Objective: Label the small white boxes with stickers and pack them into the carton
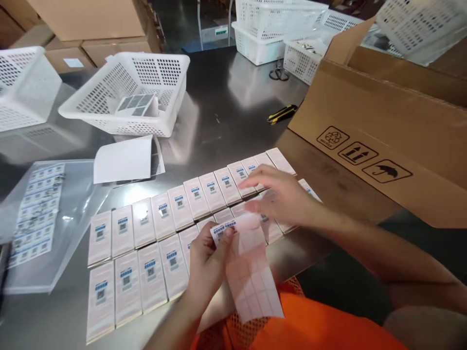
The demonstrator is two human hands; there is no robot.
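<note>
My left hand [209,262] pinches a sheet of QR-code labels [251,272] near its top edge, thumb on the front. The sheet's printed labels show beside the thumb, and its lower part, a bare pinkish backing with grid lines, hangs down towards my lap. Over the right part of the rows of small boxes hovers my right hand [279,197], thumb and forefinger apart. Two rows of flat pale pink boxes [123,226] lie on the metal table; many carry a blue-and-grey QR label. The hands and sheet hide several boxes in the near row.
A white basket [126,124] with printed sheets stands at the back left. A folded white paper [122,160] and a clear bag [78,194] with label sheets lie left. A yellow-black utility knife [282,114], black scissors [279,74] and a large open carton [383,121] are right.
</note>
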